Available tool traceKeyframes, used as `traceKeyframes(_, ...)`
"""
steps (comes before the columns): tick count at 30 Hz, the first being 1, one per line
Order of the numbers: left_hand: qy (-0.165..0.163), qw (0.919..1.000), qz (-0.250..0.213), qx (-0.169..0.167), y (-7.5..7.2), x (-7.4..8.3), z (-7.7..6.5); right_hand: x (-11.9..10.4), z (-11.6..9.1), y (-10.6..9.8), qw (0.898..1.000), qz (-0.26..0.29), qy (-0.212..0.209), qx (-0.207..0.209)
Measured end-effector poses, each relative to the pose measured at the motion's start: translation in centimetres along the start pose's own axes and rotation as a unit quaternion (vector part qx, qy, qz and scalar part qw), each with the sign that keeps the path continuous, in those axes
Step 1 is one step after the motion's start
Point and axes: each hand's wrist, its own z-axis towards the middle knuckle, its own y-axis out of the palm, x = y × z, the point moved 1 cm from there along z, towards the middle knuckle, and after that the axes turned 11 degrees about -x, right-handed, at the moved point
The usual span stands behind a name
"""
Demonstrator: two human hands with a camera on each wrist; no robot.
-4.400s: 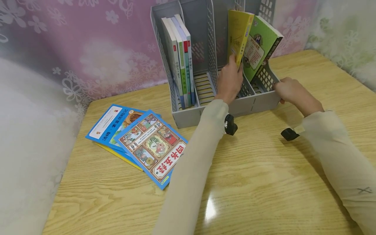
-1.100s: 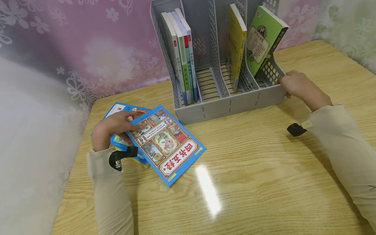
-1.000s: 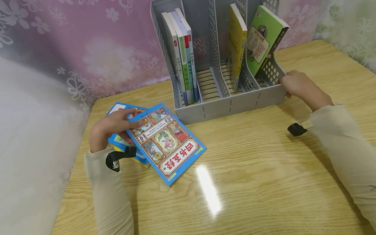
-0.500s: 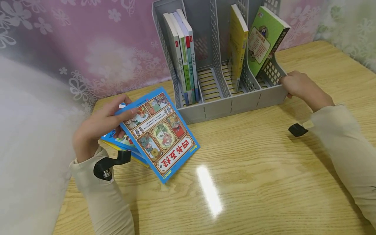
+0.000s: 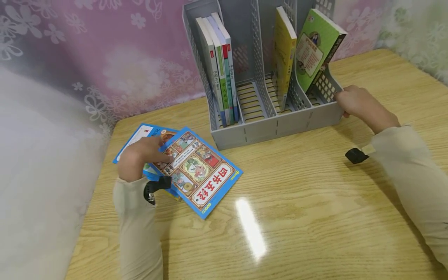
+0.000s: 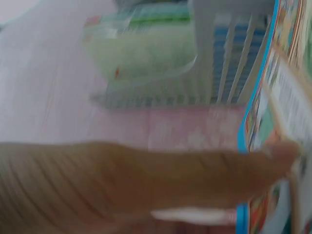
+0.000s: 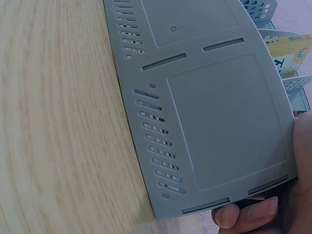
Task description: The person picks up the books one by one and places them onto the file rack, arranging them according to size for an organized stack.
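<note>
My left hand pinches the upper left edge of a blue-bordered comic-style book, thumb over the cover. In the left wrist view the thumb reaches across onto the book cover. Beneath that book, partly hidden, lie another blue book and a yellow edge. My right hand grips the right front corner of a grey file rack. Its fingertips curl around the rack's end in the right wrist view.
Several thin books stand in the rack's leftmost compartment. A yellow book is upright in the third, and a green book leans in the rightmost. The wooden table runs up to a flowered wall covering.
My left hand has gone from the yellow book in the rack to the pile at left. Half a second ago it held the comic-style book higher. The right hand keeps its grip.
</note>
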Motion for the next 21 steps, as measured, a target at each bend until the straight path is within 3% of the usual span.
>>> traceKeyframes(4, 0.035, 0.9944, 0.083, 0.055, 1.1, 3.8, 2.1, -0.1, 0.0, 0.1, 1.000, 0.004, -0.001, 0.005)
traceKeyframes(8, 0.068, 0.9884, 0.130, 0.039, 2.3, 5.5, 3.6, -0.2, 0.2, 0.4, 1.000, 0.011, 0.001, -0.001)
traceKeyframes(11, 0.085, 0.9855, 0.143, 0.032, 2.9, 5.6, 4.5, -0.3, 0.2, 0.7, 1.000, 0.006, 0.002, -0.004)
traceKeyframes(14, 0.113, 0.9813, 0.147, 0.053, 2.9, 5.2, 4.9, -0.4, 0.3, 0.7, 1.000, 0.000, -0.002, -0.003)
traceKeyframes(18, 0.150, 0.9760, 0.112, 0.111, 2.1, 4.3, 4.1, -0.5, 0.3, 0.6, 1.000, -0.003, -0.003, -0.002)
traceKeyframes(21, 0.146, 0.9690, 0.104, 0.170, 1.2, 3.8, 2.4, -0.6, 0.2, 0.4, 1.000, -0.001, -0.002, -0.004)
